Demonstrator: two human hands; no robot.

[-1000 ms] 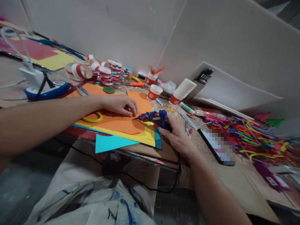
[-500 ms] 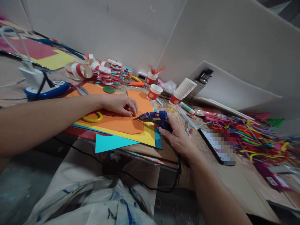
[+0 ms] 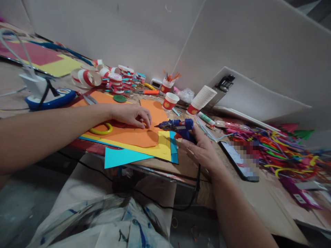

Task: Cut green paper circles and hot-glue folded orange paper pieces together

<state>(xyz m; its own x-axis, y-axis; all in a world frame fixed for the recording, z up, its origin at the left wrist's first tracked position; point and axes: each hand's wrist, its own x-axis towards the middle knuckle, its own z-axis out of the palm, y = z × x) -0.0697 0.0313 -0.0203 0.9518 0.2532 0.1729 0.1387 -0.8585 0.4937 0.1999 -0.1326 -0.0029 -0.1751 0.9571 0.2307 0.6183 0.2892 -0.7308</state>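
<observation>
My right hand (image 3: 200, 146) is wrapped around the grip of a blue glue gun (image 3: 177, 125). The gun's nozzle points left, just short of my other hand. My left hand (image 3: 134, 115) lies low over an orange sheet (image 3: 144, 137), fingers curled with the tips down at the paper; whatever they pinch is hidden. Under my left forearm, scissors show a yellow handle (image 3: 102, 129) on the near side and a blade on the far side. Below the orange sheet are a yellow sheet (image 3: 164, 146) and blue sheets, with a turquoise triangle (image 3: 124, 156) jutting over the table edge.
Paper cups (image 3: 170, 101) and a leaning cup stack (image 3: 203, 99) stand behind. Cut-cup crafts (image 3: 115, 82) crowd the back left. To the right lie a phone (image 3: 241, 162) and colourful pipe cleaners (image 3: 281, 151). The gun's black cord (image 3: 199, 175) hangs off the table edge.
My right hand has drawn the glue gun to the right, so its nozzle has moved away from my left fingertips. My left hand has stayed in place.
</observation>
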